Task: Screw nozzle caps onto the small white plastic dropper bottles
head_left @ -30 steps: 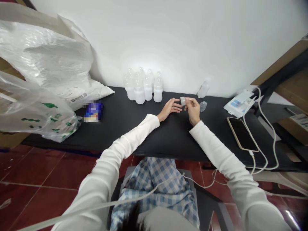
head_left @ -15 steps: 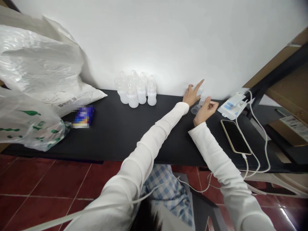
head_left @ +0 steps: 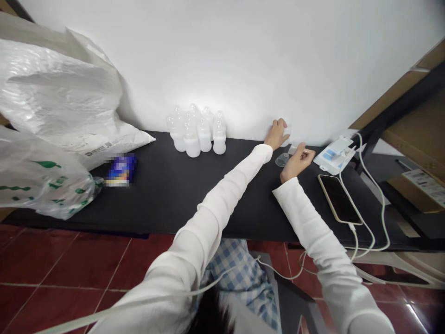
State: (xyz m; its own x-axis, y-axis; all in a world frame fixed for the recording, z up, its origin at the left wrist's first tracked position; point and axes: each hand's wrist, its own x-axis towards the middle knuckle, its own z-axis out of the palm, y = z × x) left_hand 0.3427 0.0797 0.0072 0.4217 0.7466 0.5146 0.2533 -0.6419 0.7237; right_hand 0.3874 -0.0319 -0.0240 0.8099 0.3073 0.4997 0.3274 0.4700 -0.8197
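At the wall edge of the black table, my left hand [head_left: 277,133] curls its fingers around a translucent white bottle [head_left: 288,133], which is mostly hidden behind the hand. Close by on the right, my right hand [head_left: 298,162] is closed with the fingers pinched on a small clear ribbed plastic piece [head_left: 294,148]; its exact kind I cannot make out. A clear plastic cap [head_left: 282,159] lies on the table just left of my right fingers. Further left stands a group of several white baby bottles [head_left: 192,146] with clear domed caps, upright and close together.
Large white plastic bags [head_left: 59,93] and a blue packet [head_left: 121,169] occupy the left. On the right lie a phone [head_left: 339,199] with a charging cable [head_left: 382,199], and a white-blue package [head_left: 333,155]. Cardboard boxes [head_left: 417,190] stand at the far right.
My left hand's stretched index finger has curled in, and the fingers now close around the bottle. My right hand stays almost in place.
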